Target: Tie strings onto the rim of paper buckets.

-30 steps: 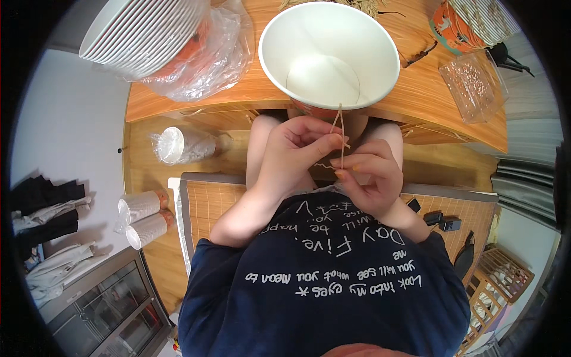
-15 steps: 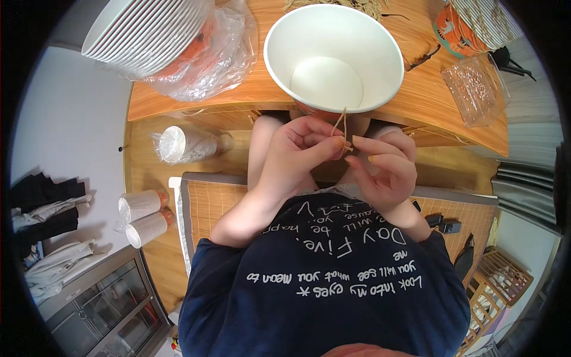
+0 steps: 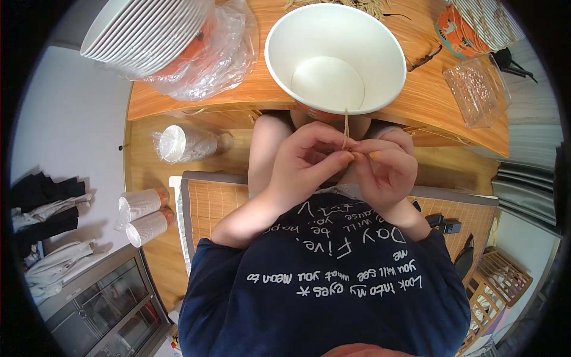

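My left hand (image 3: 306, 160) and my right hand (image 3: 386, 169) meet in front of my chest, fingertips pinched together on a thin tan strand (image 3: 345, 128) that sticks up between them. Just beyond the hands, a large white paper bowl (image 3: 335, 56) stands empty on the edge of a wooden table (image 3: 262, 92). The strand's upper end reaches the bowl's near rim. My knees show under the table edge behind the hands.
A stack of white bowls (image 3: 146, 33) in clear plastic sits at the table's left. A clear plastic box (image 3: 479, 89) lies at its right. On the floor are a wrapped cup stack (image 3: 184, 143), two lying cups (image 3: 146, 217) and a bamboo mat (image 3: 217, 202).
My hands have shifted slightly and closed tighter on the strand; its free end now stands shorter above my fingers, near the bowl's rim.
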Motion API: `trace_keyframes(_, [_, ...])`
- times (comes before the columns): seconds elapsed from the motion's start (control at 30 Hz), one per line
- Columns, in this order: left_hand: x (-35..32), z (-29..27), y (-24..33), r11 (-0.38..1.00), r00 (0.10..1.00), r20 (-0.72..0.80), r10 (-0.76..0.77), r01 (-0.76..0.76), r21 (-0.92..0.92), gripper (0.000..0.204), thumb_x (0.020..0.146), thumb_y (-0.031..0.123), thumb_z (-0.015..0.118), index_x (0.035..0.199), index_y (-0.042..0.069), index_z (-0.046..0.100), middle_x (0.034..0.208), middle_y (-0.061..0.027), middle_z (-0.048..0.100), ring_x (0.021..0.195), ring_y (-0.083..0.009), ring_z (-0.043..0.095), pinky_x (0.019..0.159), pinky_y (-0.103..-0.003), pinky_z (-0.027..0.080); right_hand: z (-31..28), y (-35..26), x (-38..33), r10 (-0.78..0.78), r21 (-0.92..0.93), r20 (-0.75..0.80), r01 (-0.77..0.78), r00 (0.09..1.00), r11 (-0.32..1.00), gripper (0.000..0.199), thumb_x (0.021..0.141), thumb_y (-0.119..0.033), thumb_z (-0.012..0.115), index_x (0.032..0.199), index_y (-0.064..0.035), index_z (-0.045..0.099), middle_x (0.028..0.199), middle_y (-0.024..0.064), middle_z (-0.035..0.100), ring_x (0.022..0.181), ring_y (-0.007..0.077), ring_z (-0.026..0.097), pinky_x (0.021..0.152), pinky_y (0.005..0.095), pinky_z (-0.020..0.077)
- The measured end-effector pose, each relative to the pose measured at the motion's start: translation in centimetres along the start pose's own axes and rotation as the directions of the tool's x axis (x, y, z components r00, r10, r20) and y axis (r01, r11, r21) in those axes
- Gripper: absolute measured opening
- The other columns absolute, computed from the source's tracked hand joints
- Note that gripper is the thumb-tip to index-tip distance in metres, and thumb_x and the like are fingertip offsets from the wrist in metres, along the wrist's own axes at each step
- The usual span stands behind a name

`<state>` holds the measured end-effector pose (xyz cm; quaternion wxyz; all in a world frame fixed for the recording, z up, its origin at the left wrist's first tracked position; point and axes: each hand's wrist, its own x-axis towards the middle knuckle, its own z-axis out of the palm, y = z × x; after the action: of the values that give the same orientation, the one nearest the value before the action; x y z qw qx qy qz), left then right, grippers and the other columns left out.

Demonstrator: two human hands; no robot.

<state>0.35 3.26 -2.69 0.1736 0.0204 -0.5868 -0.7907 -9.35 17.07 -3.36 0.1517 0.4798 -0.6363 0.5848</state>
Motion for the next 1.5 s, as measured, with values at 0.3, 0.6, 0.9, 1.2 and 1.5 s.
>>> trace_keyframes(0.3, [-0.1, 0.2, 1.4, 0.982, 0.984, -0.176, 0.028, 0.006, 0.189, 0.013, 0.084, 0.001, 0.073, 0.096, 0.001, 0.071, 0.095, -0.0066, 0.069, 0.072, -0.0086, 0.064, 0.06, -0.019, 0.05, -0.1, -0.5, 1.2, -0.063, -0.121, 0.034, 0.066, 0.997, 0.99, 0.024, 0.075, -0.001, 0.078, 0.085, -0.0105, 0.058, 0.094, -0.0016, 0.074, 0.078, 0.0183, 0.049, 0.068, 0.0307, 0.0389])
trace_keyframes(0.6, [0.5, -1.0, 2.4, 0.757, 0.924, -0.159, 0.348, -0.176, 0.63, 0.015, 0.071, 0.003, 0.082, 0.084, 0.007, 0.075, 0.072, -0.001, 0.068, 0.06, -0.0095, 0.055, 0.058, -0.023, 0.041, 0.0, -1.4, 3.0, -0.184, -0.207, 0.138, 0.21, 0.973, 0.956, 0.047, 0.08, 0.001, 0.075, 0.111, -0.0137, 0.044, 0.097, 0.0025, 0.074, 0.083, 0.0192, 0.049, 0.072, 0.0317, 0.0381])
trace_keyframes(0.9, [0.6, -1.0, 3.2, 0.642, 0.872, -0.125, 0.474, -0.245, 0.726, 0.019, 0.067, 0.003, 0.081, 0.083, 0.01, 0.074, 0.068, -0.0001, 0.068, 0.06, -0.0143, 0.057, 0.063, -0.028, 0.04, -0.2, -2.0, 4.4, -0.24, -0.262, 0.18, 0.282, 0.954, 0.923, 0.04, 0.078, -0.003, 0.078, 0.099, -0.0142, 0.046, 0.096, -0.0019, 0.075, 0.086, 0.0193, 0.047, 0.073, 0.0332, 0.0375])
trace_keyframes(1.2, [0.8, -1.0, 3.8, 0.545, 0.84, -0.039, 0.541, -0.315, 0.777, 0.019, 0.068, 0.004, 0.079, 0.083, 0.011, 0.073, 0.073, 0.0001, 0.069, 0.063, -0.0158, 0.061, 0.065, -0.028, 0.041, 0.6, -1.5, 5.2, -0.282, -0.224, 0.077, 0.293, 0.956, 0.93, 0.016, 0.072, -0.011, 0.08, 0.08, -0.0161, 0.067, 0.096, -0.01, 0.073, 0.089, 0.0153, 0.052, 0.073, 0.0278, 0.0384])
trace_keyframes(1.5, [1.3, -0.7, 4.4, 0.713, 0.91, -0.122, 0.397, -0.222, 0.665, 0.012, 0.071, 0.002, 0.077, 0.081, 0.006, 0.072, 0.075, -0.0026, 0.07, 0.054, -0.0103, 0.062, 0.054, -0.022, 0.044, 0.2, -1.0, 4.0, -0.235, -0.094, 0.005, 0.235, 0.972, 0.967, 0.044, 0.079, -0.003, 0.078, 0.108, -0.0145, 0.047, 0.095, 0.0015, 0.075, 0.095, 0.0214, 0.052, 0.078, 0.0341, 0.0396])
